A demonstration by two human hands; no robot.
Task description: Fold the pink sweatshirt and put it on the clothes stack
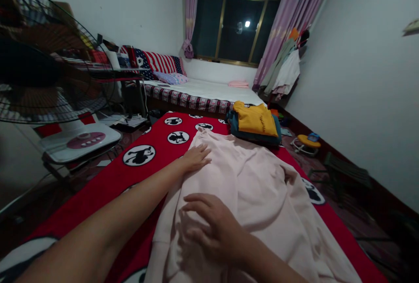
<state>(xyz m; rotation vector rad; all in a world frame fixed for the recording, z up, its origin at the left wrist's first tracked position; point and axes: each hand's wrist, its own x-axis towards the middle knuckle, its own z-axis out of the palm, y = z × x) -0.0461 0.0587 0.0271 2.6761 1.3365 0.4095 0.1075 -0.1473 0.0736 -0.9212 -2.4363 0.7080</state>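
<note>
A pale pink long-sleeved top lies spread over a red cloth printed with black figures in white circles. My left hand rests flat on the garment's left shoulder area, fingers stretched out. Lower down, my right hand is over the garment's left side, its fingers apart and curved, with nothing visible in them. Whether its fingertips touch the fabric I cannot tell. Just beyond the top's right shoulder sits a folded yellow garment on folded dark teal clothing.
A fan with a white base stands at the left, near a cluttered desk. A bed lies beyond, under the window. Clothes hang at the right wall. A yellow-topped stool stands on the right floor.
</note>
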